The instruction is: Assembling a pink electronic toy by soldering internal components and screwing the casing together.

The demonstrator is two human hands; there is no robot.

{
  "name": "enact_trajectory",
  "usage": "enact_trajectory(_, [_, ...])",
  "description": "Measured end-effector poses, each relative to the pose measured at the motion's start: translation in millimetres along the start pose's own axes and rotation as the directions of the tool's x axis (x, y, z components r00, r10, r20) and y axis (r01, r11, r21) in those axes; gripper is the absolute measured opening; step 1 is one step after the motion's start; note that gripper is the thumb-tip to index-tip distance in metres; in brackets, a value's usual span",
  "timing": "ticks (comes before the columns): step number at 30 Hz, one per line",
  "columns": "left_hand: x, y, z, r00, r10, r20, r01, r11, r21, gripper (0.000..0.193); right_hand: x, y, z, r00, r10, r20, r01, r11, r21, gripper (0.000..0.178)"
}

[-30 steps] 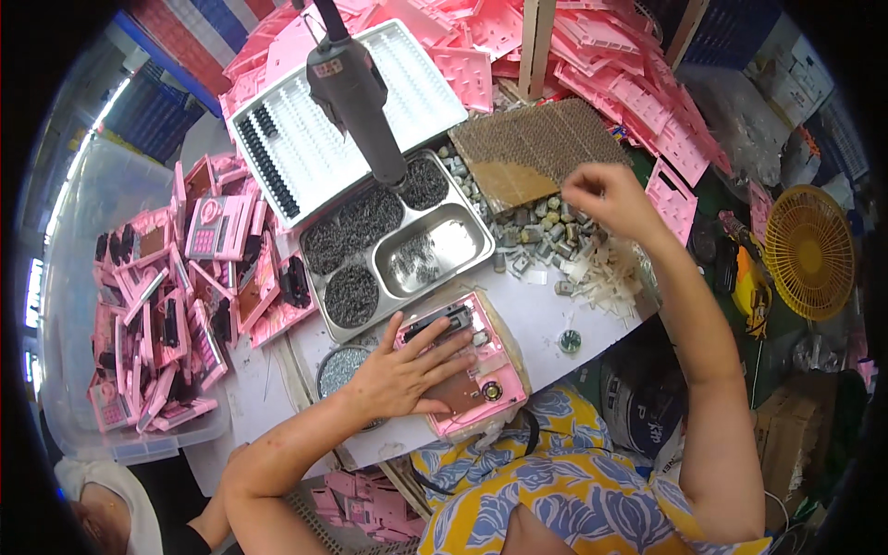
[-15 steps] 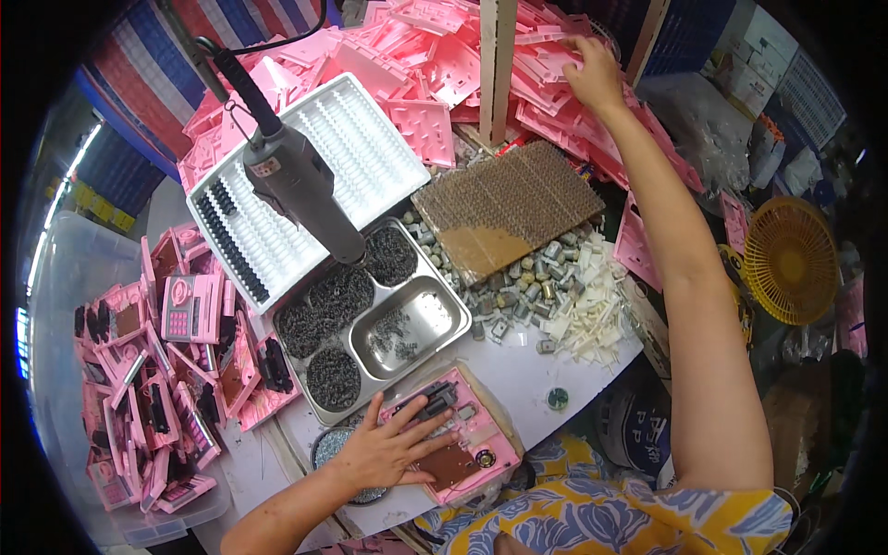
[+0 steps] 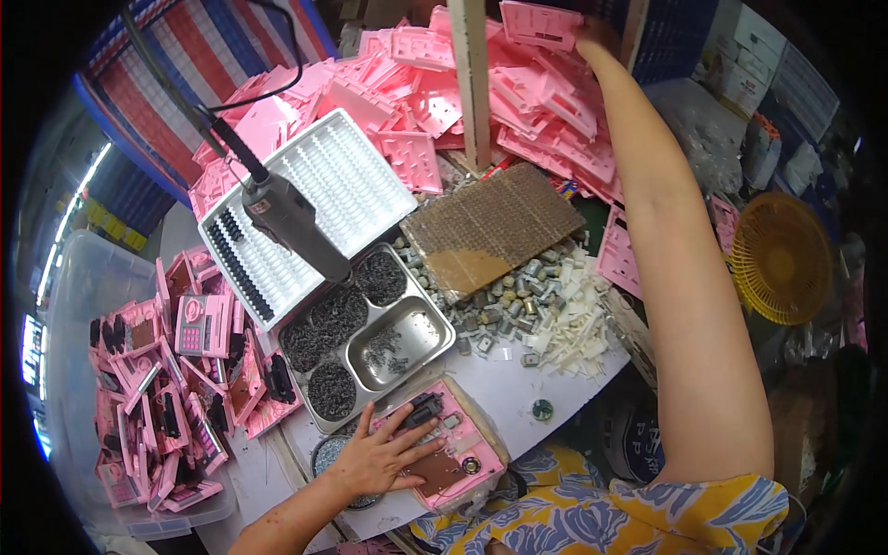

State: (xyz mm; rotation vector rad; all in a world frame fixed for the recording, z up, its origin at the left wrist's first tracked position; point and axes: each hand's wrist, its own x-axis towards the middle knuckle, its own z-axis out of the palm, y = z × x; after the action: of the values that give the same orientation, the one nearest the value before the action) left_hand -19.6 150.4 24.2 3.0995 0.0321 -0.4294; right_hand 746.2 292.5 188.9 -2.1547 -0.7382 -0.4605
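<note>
My left hand [image 3: 375, 460] lies flat with fingers spread on a pink plastic casing [image 3: 474, 433]. This casing sits at the near edge of the table and holds a black part [image 3: 424, 409], a brown panel [image 3: 438, 472] and a small round part [image 3: 471, 465]. At the far right my arm is stretched out over a heap of pink plastic panels [image 3: 546, 102]. There my right hand [image 3: 595, 40] grips one pink panel [image 3: 541, 25] by its right end, at the top of the heap; its fingers are partly in shadow.
A grey electric screwdriver [image 3: 294, 227] hangs over a white ridged tray [image 3: 324, 176]. Nearer stands a steel compartment tray [image 3: 448, 326] of small dark screws. Cardboard [image 3: 495, 227] rests by small metal motors [image 3: 495, 310] and white plastic pieces [image 3: 578, 324]. A clear bin [image 3: 69, 296] holds assembled pink units.
My right hand has taken hold of a pink panel and raised it at the far edge of the heap. The left hand stays on the casing. The whole view has shifted slightly.
</note>
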Motion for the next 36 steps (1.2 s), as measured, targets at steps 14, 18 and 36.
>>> enact_trajectory(14, [-3,-2,-17,0.999,0.005,-0.052,-0.002,0.999,0.045,0.075,-303,54,-143,0.912,0.283,0.298,-0.316,0.022,0.948,0.013])
enact_trajectory(18, [18,29,-13,0.877,-0.113,-0.468,-0.084,0.921,-0.381,0.069,-456,18,-198,0.953,0.002,0.303,-0.276,0.419,0.865,0.017])
enact_trajectory(36, [-67,112,-28,0.298,-0.941,-0.158,-0.228,0.090,-0.969,0.049,-588,-137,-190,0.424,-0.767,0.482,-0.476,0.263,0.839,0.080])
